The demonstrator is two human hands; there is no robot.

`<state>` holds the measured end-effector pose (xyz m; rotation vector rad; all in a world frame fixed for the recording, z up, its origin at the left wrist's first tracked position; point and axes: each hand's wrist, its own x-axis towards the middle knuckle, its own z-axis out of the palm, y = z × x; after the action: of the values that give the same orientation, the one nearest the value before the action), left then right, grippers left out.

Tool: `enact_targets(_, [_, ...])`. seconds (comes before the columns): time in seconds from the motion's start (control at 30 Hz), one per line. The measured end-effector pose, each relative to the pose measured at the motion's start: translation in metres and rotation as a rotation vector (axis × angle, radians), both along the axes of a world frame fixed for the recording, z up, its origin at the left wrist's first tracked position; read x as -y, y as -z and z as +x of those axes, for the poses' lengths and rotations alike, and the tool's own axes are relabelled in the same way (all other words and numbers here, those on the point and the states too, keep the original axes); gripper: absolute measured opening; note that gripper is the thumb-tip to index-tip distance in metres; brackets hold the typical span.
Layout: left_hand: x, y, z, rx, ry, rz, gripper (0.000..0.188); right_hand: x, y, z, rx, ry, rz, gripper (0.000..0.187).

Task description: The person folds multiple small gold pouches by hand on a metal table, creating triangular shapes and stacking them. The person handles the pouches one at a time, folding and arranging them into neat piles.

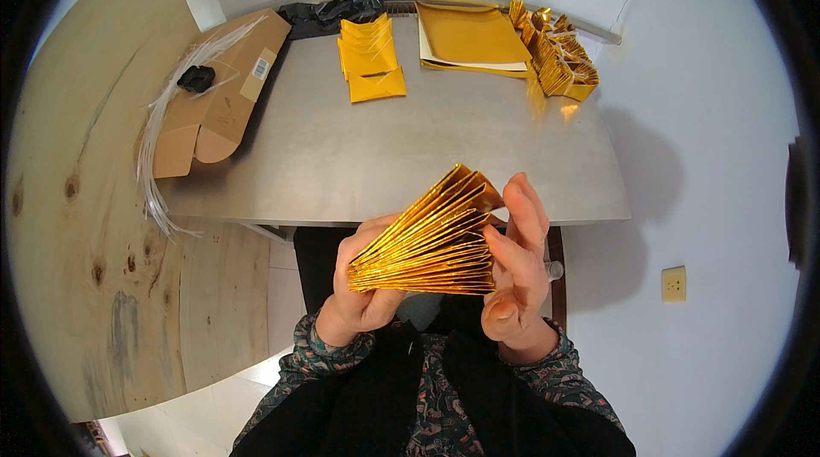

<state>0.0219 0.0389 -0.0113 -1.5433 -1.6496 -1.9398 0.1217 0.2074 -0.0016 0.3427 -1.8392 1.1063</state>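
In front of my body, a fan-like bundle of pleated gold foil paper is held up, its folds packed tight at the left end and spread apart at the right. My left hand grips the narrow end, thumb below and fingers partly hidden behind the folds. Beside the spread edges, my right hand has its fingers stretched out and the thumb apart from them. Its fingertips are at the edge of the folds; whether they touch is hard to make out.
On the metal table lie folded gold paper pieces, a stack of gold sheets, pleated gold bundles and a black plastic bag. At left, a cardboard box carries white strips and a black object.
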Motion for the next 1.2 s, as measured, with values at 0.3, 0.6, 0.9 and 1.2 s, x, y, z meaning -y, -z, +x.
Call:
enact_targets(0.3, [0.008,0.008,-0.003,0.023,0.038,-0.018,0.045,-0.003,-0.003,-0.003,-0.017,0.058,-0.004,0.076])
enact_targets(0.6, [0.005,0.005,-0.005,-0.006,0.074,-0.042,0.051,-0.002,-0.002,-0.003,-0.007,0.061,-0.013,0.077])
enact_targets(0.9, [0.003,0.007,0.0,0.064,0.068,0.018,0.053,0.0,-0.002,0.0,0.025,0.036,-0.013,0.078])
enact_targets(1.2, [0.0,0.001,-0.001,0.01,0.053,0.028,0.053,0.006,0.0,-0.002,-0.018,0.04,0.008,0.069])
